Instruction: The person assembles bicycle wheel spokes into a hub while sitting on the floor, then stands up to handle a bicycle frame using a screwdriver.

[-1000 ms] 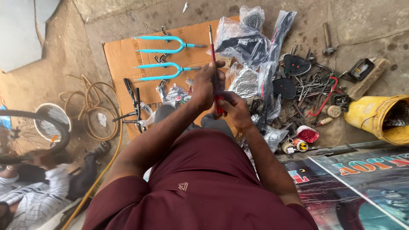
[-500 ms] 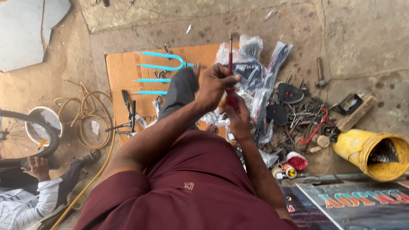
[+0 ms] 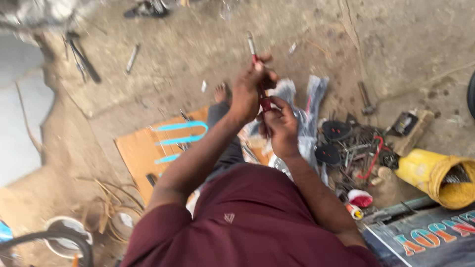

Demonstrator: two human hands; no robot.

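Both my hands are raised in front of my maroon shirt and grip one slim tool with a red shaft and a silver tip [image 3: 252, 45]. My left hand [image 3: 248, 94] wraps the upper red part. Just below it, my right hand [image 3: 283, 127] holds the lower end. The tool points up and away from me. Beneath the hands lie crumpled clear plastic bags [image 3: 309, 106], and my bare foot [image 3: 221, 93] rests on the dirt ground. The frame is motion-blurred.
Turquoise bicycle forks [image 3: 180, 132] lie on a cardboard sheet [image 3: 134, 157] at the left. To the right are a heap of metal parts and black pieces [image 3: 354, 148], a hammer [image 3: 366, 99], a yellow container [image 3: 433, 175] and a painted signboard [image 3: 425, 237]. A tyre [image 3: 49, 238] sits bottom left.
My hands have lifted the red tool higher and farther from my body, both still gripping it. The view has swung, showing more bare ground above the cardboard.
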